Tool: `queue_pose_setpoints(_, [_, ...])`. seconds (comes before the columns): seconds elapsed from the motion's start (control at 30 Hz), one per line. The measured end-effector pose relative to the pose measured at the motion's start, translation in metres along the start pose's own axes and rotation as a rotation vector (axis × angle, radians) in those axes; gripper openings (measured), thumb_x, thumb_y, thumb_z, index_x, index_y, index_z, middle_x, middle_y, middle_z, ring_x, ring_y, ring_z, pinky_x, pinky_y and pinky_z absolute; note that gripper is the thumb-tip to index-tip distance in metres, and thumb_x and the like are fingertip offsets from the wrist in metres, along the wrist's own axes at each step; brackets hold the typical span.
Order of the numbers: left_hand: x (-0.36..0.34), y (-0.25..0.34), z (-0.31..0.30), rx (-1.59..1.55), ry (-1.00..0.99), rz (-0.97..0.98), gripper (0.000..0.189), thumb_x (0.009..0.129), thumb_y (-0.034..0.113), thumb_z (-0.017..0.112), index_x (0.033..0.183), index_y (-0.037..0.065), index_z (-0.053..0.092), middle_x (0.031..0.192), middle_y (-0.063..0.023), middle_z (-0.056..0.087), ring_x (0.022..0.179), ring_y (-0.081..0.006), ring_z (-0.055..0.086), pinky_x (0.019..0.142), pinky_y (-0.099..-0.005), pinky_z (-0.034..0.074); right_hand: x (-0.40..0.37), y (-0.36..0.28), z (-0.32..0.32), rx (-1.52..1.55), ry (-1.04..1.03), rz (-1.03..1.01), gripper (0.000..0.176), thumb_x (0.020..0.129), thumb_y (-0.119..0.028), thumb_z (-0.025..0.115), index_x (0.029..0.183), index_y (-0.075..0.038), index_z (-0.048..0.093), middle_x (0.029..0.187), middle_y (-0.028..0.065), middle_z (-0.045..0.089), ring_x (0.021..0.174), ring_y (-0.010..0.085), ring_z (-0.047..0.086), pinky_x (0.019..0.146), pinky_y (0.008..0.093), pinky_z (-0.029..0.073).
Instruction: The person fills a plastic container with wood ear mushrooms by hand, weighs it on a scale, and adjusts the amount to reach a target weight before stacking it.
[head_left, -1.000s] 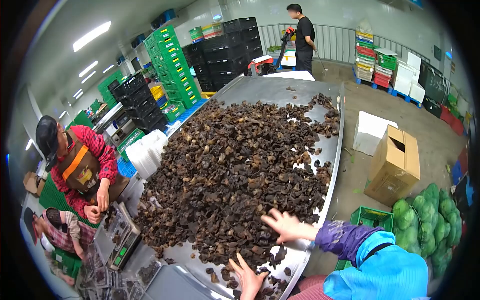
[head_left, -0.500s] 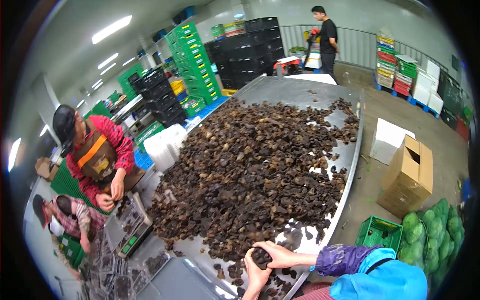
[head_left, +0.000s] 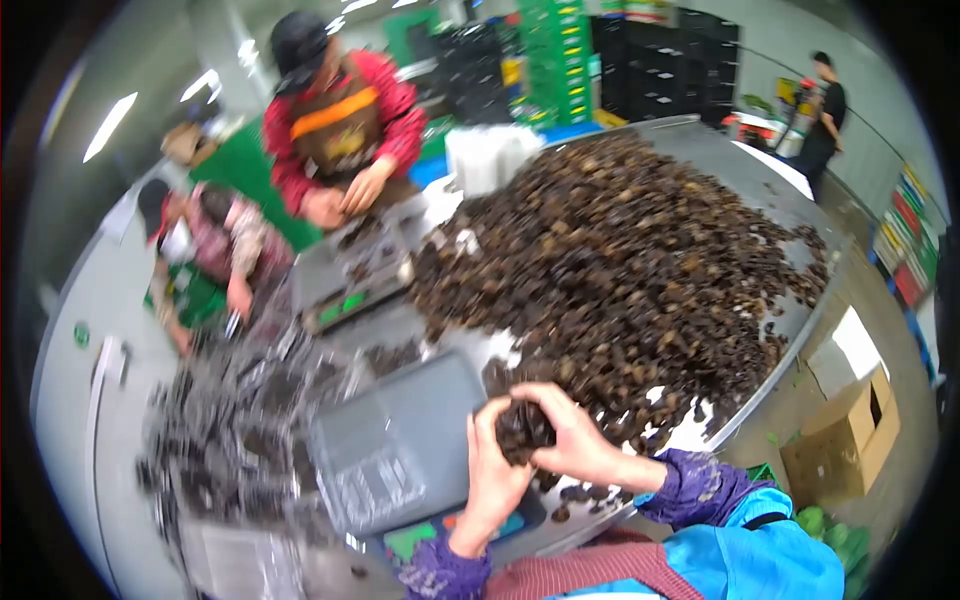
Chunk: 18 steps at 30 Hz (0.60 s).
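Observation:
Between my left hand and my right hand is a clump of dark brown wood ear mushrooms. Fingers of both hands curl around it from either side. Just left of my hands lies a grey, flat, tray-like platform with something clear on its surface. A large heap of the same mushrooms covers the metal table beyond my hands. Motion blurs part of the view.
Across the table, a co-worker in red sleeves handles something above a scale. A second person bends at the left. Clear plastic boxes crowd the left side. A cardboard box stands on the floor at right.
My view has swung left, so the grey platform and plastic boxes show more fully. Both hands, still around the mushroom clump, have lifted away from the table edge toward the platform.

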<state>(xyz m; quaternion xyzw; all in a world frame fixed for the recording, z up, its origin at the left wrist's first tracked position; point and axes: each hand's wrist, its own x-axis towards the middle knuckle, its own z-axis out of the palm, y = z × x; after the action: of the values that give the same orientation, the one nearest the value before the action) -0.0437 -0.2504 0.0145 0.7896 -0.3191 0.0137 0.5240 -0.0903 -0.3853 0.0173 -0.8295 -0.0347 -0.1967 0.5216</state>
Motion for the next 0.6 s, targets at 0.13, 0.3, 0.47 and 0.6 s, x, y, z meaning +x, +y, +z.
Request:
queue_pose_setpoints(0.13, [-0.016, -0.001, -0.056, 0.07, 0.121, -0.023, 0.069, 0.058, -0.007, 0.063, 0.121, 0.007, 0.041, 0.112, -0.0138, 0.045, 0.106, -0.0323, 0.048, 0.092, -0.0378, 0.04, 0.02, -0.032, 0.044, 0.046, -0.123, -0.045, 0.068, 0.061, 0.002, 0.063, 0.126, -0.006, 0.042, 0.114, 0.0162, 0.049, 0.11, 0.0331, 0.051, 0.093, 0.0369, 0.043])
queue_pose_setpoints(0.3, [-0.041, -0.02, -0.119, 0.215, 0.255, -0.069, 0.07, 0.059, -0.008, 0.063, 0.124, 0.007, 0.04, 0.111, -0.0163, 0.044, 0.106, -0.0356, 0.046, 0.093, -0.0414, 0.039, 0.044, -0.052, 0.115, 0.2, -0.217, -0.163, 0.067, 0.061, 0.002, 0.067, 0.124, -0.006, 0.043, 0.112, 0.0171, 0.049, 0.108, 0.0347, 0.051, 0.091, 0.0377, 0.044])
queue_pose_setpoints(0.47, [-0.062, -0.065, -0.166, 0.37, 0.255, -0.122, 0.067, 0.057, -0.004, 0.064, 0.12, 0.003, 0.043, 0.113, -0.0166, 0.046, 0.109, -0.0344, 0.045, 0.095, -0.0401, 0.037, 0.055, -0.031, 0.193, 0.233, -0.316, -0.223, 0.065, 0.063, -0.004, 0.068, 0.123, -0.004, 0.043, 0.115, 0.0182, 0.05, 0.106, 0.036, 0.052, 0.09, 0.0399, 0.045])
queue_pose_setpoints(0.6, [-0.072, -0.099, -0.17, 0.444, -0.011, -0.223, 0.056, 0.064, -0.003, 0.063, 0.117, 0.005, 0.045, 0.109, -0.0201, 0.046, 0.103, -0.0404, 0.045, 0.088, -0.0437, 0.039, 0.047, -0.003, 0.202, -0.117, -0.548, -0.171, 0.056, 0.064, -0.006, 0.066, 0.116, -0.003, 0.042, 0.104, 0.0202, 0.053, 0.091, 0.0405, 0.058, 0.073, 0.0455, 0.05])
